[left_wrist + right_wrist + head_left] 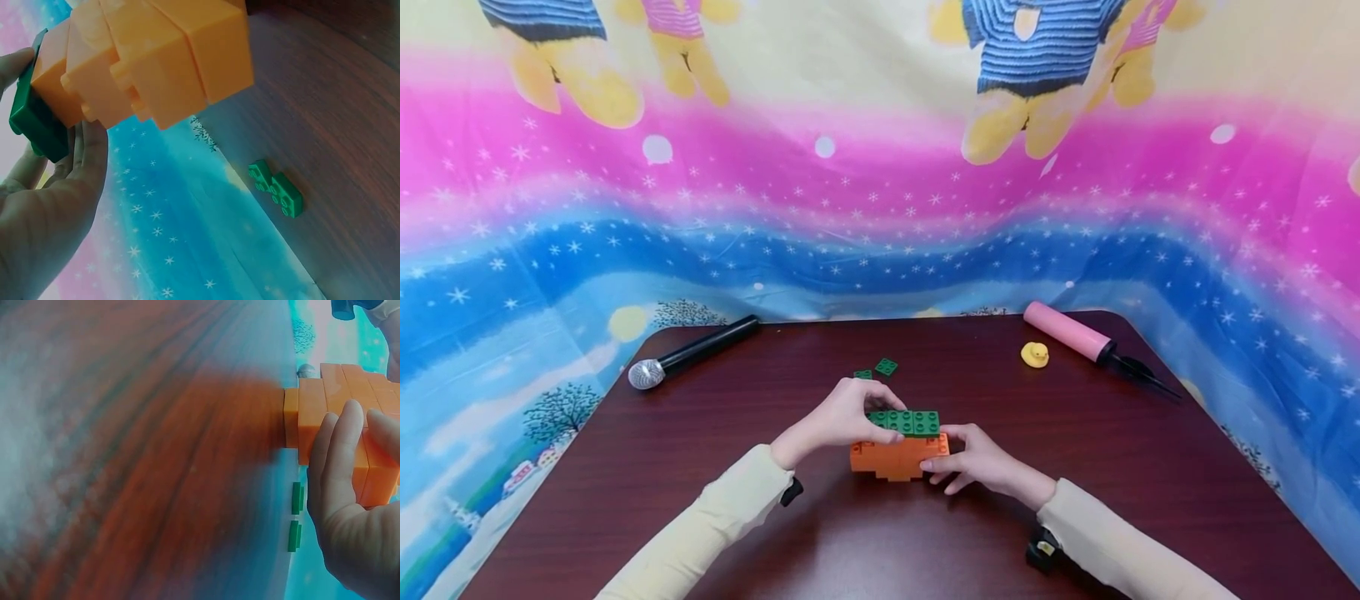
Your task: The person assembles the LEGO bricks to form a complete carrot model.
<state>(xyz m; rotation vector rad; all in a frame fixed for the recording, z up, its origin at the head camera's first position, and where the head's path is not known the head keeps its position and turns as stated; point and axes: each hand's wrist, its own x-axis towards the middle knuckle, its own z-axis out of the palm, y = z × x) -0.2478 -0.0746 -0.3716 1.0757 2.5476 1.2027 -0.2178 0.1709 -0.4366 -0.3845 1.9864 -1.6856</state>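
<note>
An orange block of stacked toy building bricks stands at the table's middle, narrower at its bottom. A long green brick lies along its top. My left hand holds the green brick between thumb and fingers; in the left wrist view the green brick sits against the orange stack. My right hand grips the right end of the orange stack, thumb in front; the far fingers are partly hidden. In the right wrist view its fingers lie along the orange bricks.
Two small green bricks, one farther right and one partly behind the left hand, lie beyond the stack. A black microphone rests at the back left. At the back right are a yellow rubber duck and a pink hand pump.
</note>
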